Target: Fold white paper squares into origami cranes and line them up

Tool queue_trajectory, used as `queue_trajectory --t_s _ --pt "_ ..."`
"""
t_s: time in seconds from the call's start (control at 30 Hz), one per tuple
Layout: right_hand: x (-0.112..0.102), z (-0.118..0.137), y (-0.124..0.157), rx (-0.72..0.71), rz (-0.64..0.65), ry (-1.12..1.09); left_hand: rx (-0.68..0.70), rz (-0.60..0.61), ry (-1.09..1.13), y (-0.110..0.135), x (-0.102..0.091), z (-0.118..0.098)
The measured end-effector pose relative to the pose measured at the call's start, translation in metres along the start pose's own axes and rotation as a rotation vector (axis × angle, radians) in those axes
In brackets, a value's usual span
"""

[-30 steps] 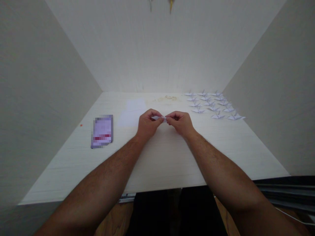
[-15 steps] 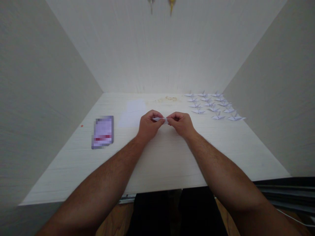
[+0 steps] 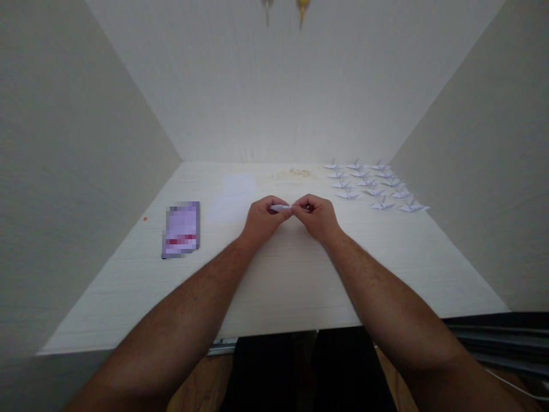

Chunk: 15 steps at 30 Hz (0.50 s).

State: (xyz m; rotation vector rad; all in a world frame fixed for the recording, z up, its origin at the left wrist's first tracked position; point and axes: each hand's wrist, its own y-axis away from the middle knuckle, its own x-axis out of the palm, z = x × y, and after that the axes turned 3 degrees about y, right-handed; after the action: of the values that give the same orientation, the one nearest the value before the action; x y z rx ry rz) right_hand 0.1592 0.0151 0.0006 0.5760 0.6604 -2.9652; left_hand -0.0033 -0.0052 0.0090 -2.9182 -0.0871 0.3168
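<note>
Between my two hands is a small folded piece of white paper (image 3: 279, 208), held above the middle of the white table (image 3: 295, 286). My left hand (image 3: 263, 216) pinches it from the left, thumb towards me and fingers behind. From the right, my right hand (image 3: 316, 214) pinches its other end, the fingertips of both hands almost meeting. Most of the paper is hidden by the fingers, so its exact folds cannot be made out. Behind my left hand, flat white paper sheets (image 3: 231, 194) lie on the table.
Several folded white paper cranes (image 3: 372, 191) stand in rows at the back right. A purple, blurred-out flat object (image 3: 182, 229) lies at the left, near a small red speck (image 3: 145, 218). Pale walls (image 3: 274, 91) enclose the table's back and sides.
The folded paper has turned a little between my fingers; its lower part no longer shows under the fingertips. Both hands stay in nearly the same place. The view has shifted slightly.
</note>
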Motion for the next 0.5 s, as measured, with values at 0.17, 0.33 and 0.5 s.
queue_trajectory --t_s 0.17,0.33,0.5 --pt "-0.0002 0.0012 0.0013 -0.004 0.013 0.039 -0.014 -0.002 0.017 -0.0003 -0.0005 0.0009" --pt "-0.0004 0.0023 0.0016 0.030 0.042 0.029 0.002 0.007 -0.007 0.0003 -0.0002 -0.0006" --pt "-0.0008 0.0009 0.0006 0.024 0.038 0.041 0.006 0.023 0.024 0.0006 -0.0004 -0.0009"
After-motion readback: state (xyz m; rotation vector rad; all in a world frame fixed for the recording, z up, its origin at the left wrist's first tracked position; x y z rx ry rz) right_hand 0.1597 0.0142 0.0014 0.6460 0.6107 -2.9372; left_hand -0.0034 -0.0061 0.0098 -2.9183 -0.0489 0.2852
